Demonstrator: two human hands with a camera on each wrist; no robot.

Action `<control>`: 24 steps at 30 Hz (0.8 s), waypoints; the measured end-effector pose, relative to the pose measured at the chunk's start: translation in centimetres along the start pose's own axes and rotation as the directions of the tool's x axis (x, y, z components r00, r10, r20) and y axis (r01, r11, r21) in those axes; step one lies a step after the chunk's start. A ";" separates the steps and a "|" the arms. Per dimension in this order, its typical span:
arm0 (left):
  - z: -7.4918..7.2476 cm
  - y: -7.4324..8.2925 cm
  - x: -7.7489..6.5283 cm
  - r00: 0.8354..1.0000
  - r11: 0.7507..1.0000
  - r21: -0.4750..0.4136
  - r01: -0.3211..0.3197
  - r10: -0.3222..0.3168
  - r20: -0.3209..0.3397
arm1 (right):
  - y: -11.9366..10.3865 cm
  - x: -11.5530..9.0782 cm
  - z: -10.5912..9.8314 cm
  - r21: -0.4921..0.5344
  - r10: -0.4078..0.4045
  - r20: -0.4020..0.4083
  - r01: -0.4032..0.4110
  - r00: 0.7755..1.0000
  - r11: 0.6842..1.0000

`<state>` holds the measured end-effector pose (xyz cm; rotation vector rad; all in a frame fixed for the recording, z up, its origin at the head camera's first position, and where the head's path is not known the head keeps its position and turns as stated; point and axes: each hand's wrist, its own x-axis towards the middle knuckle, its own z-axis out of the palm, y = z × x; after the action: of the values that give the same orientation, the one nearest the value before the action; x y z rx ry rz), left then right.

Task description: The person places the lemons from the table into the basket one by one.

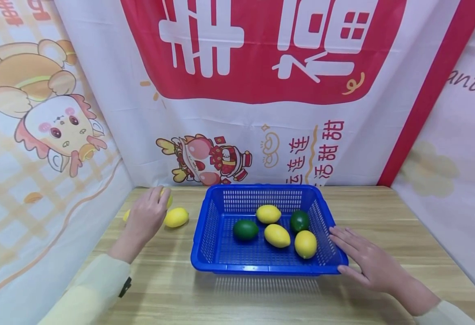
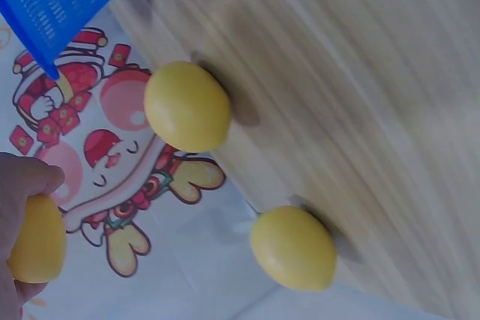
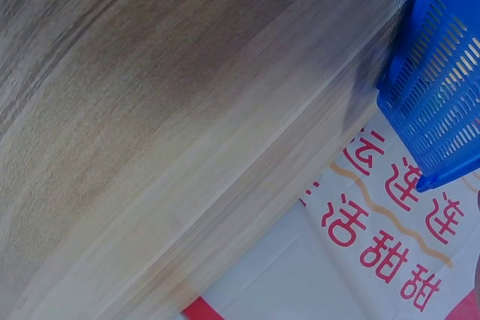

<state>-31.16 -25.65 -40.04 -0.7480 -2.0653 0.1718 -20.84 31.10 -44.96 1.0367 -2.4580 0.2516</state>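
My left hand (image 1: 145, 214) grips a yellow lemon (image 2: 39, 239) above the left side of the table; the head view shows only a bit of that lemon past the fingers. Two more lemons lie on the wood near this hand, one lemon (image 1: 177, 217) to its right and another lemon (image 1: 126, 215) partly hidden behind it. At the blue plastic basket (image 1: 257, 269), my right hand (image 1: 369, 262) rests its extended fingers against the right rim, thumb by the front corner. Inside the basket are three lemons (image 1: 277, 235) and two dark green fruits (image 1: 245, 230).
The wooden table (image 1: 156, 289) ends at a white cloth backdrop (image 1: 253, 117) with red lettering behind the basket. Printed cloth (image 1: 38, 203) also hangs along the left side, and more cloth (image 1: 444, 180) along the right.
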 end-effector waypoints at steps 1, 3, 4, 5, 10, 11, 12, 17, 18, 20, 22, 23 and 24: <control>0.0 0.1 0.2 1.000 1.000 0.001 -0.004 0.004 0.001 | 0.0 0.0 0.0 0.002 0.001 -0.002 -0.001 1.000 1.000; -0.1 0.4 0.7 1.000 1.000 -0.003 -0.015 0.015 0.000 | 0.0 0.1 0.0 0.003 -0.002 -0.003 0.002 1.000 1.000; -0.1 0.6 1.0 1.000 1.000 -0.004 -0.022 0.022 0.002 | 0.0 0.1 0.0 0.002 -0.003 -0.004 0.003 1.000 1.000; -0.1 0.7 1.2 1.000 1.000 -0.004 -0.026 0.026 0.009 | 0.1 0.1 0.0 0.002 -0.003 -0.003 0.003 1.000 1.000; 0.1 1.6 2.4 0.998 0.999 -0.014 -0.045 0.046 0.035 | 0.0 0.1 -0.1 0.001 0.003 0.007 -0.003 1.000 1.000; 0.1 1.8 2.7 0.998 0.999 -0.016 -0.045 0.046 0.043 | 0.0 0.1 -0.1 0.001 0.003 0.012 -0.003 1.000 1.000; 0.1 2.0 2.9 0.998 0.999 -0.017 -0.045 0.045 0.049 | 0.0 0.1 -0.2 0.000 0.003 0.016 -0.003 1.000 1.000; 0.1 3.0 4.4 0.995 0.998 -0.022 -0.054 0.055 0.087 | 0.0 0.1 -0.2 0.003 -0.006 0.019 0.006 1.000 1.000; 0.1 3.3 4.7 0.994 0.998 -0.030 -0.057 0.060 0.093 | 0.0 0.0 -0.2 0.004 -0.008 0.016 0.008 1.000 1.000; 0.1 3.7 5.3 0.991 0.997 -0.054 -0.061 0.067 0.113 | 0.0 0.0 -0.2 0.006 -0.011 0.012 0.010 1.000 1.000; 0.2 4.1 5.8 0.989 0.995 -0.072 -0.062 0.071 0.128 | 0.1 0.1 -0.2 0.005 -0.012 0.010 0.012 1.000 1.000; 0.3 4.3 6.1 0.988 0.995 -0.079 -0.063 0.073 0.135 | 0.1 0.1 -0.1 0.006 -0.012 0.011 0.012 1.000 1.000; 0.4 4.5 6.3 0.988 0.994 -0.088 -0.065 0.077 0.138 | 0.1 0.1 -0.1 0.007 -0.011 0.014 0.011 1.000 1.000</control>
<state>-32.06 -18.32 -37.56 -0.8831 -2.1916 0.1837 -20.90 31.14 -44.80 1.0583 -2.4652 0.2507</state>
